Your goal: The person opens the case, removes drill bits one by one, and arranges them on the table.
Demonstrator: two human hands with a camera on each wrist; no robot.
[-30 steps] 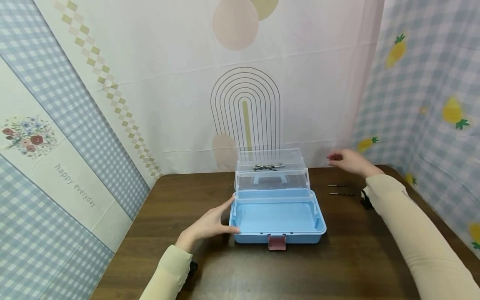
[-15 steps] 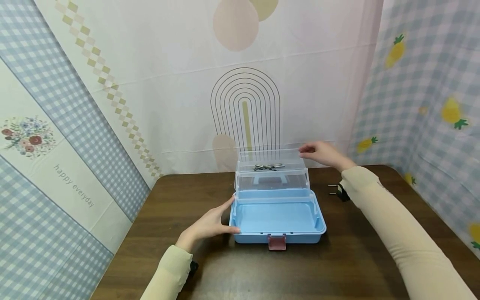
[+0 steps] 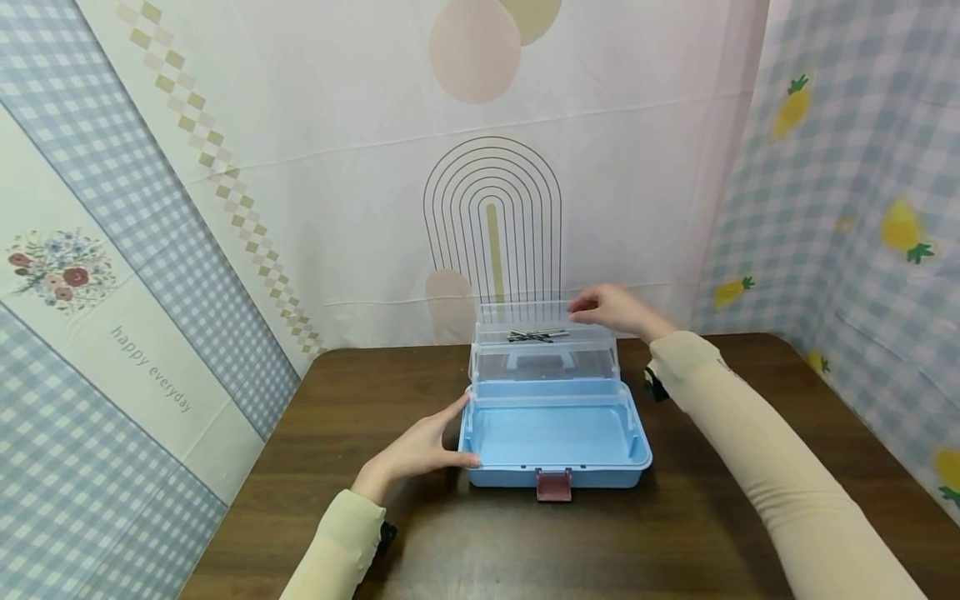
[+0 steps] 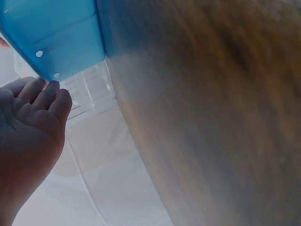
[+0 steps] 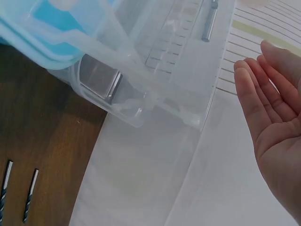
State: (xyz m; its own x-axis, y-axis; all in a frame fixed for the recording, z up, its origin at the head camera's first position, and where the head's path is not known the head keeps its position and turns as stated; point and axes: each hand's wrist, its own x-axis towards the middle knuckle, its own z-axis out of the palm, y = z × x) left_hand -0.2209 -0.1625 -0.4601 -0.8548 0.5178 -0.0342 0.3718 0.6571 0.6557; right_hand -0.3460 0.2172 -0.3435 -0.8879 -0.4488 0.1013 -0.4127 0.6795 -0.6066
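A light-blue toolbox [image 3: 555, 433] stands unfolded on the table, its clear upper trays stepping up at the back. Several drill bits [image 3: 538, 336] lie in an upper tray; the right wrist view shows one metal shank [image 5: 210, 21] there. My left hand [image 3: 420, 442] spans the toolbox's left end, thumb on the front rim, fingers along the side. Above the trays' right half hovers my right hand [image 3: 615, 308], its fingers bent and close together in the right wrist view. Its fingertips are partly hidden, so I cannot tell if it holds a drill bit.
Two drill bits [image 5: 31, 195] lie on the dark wooden table [image 5: 51, 122] right of the toolbox; my right sleeve covers them in the head view. A pink latch [image 3: 553, 485] hangs at the toolbox's front. A patterned curtain [image 3: 360, 208] rises behind the table.
My right hand has moved left, from above the table beside the toolbox to over its upper trays. The left hand and the toolbox have stayed in place.
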